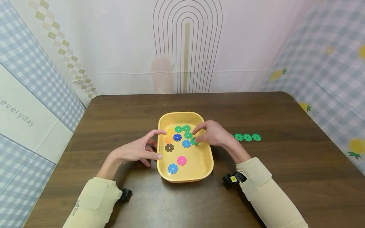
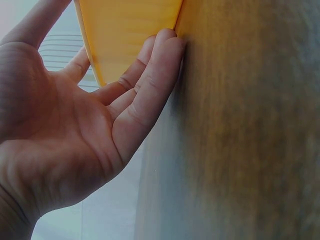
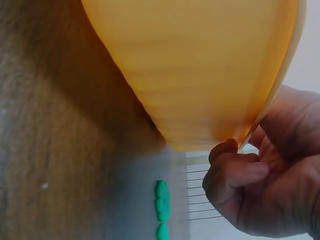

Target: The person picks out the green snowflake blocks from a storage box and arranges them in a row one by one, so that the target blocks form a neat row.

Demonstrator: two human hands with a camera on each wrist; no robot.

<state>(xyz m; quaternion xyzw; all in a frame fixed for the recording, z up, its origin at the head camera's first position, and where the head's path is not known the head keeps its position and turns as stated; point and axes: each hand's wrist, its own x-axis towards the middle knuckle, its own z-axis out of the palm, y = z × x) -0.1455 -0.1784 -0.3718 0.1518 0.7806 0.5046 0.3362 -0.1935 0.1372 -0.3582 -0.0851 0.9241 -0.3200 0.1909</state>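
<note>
A yellow plastic tray [image 1: 199, 161] stands on the table with several notched, flower-shaped building discs in it. My left hand [image 1: 138, 148] grips its left side, thumb and index finger over the rim. The other left fingers lie against the tray's outer wall [image 2: 130, 35]. Over the right rim reaches my right hand [image 1: 212, 133], index finger and thumb spread apart. Its thumb tip touches or overlaps a green disc [image 1: 194, 141], and the index tip is near another green disc [image 1: 188, 135]. In the right wrist view, the right hand's [image 3: 265, 185] other fingers are curled beside the rim.
A row of green discs [image 1: 247, 137] lies on the brown table [image 1: 271, 174] right of the tray. Inside the tray are a brown disc [image 1: 169, 148], a pink disc [image 1: 182, 161], a dark blue disc [image 1: 177, 137], and light blue and orange ones. A printed curtain hangs behind.
</note>
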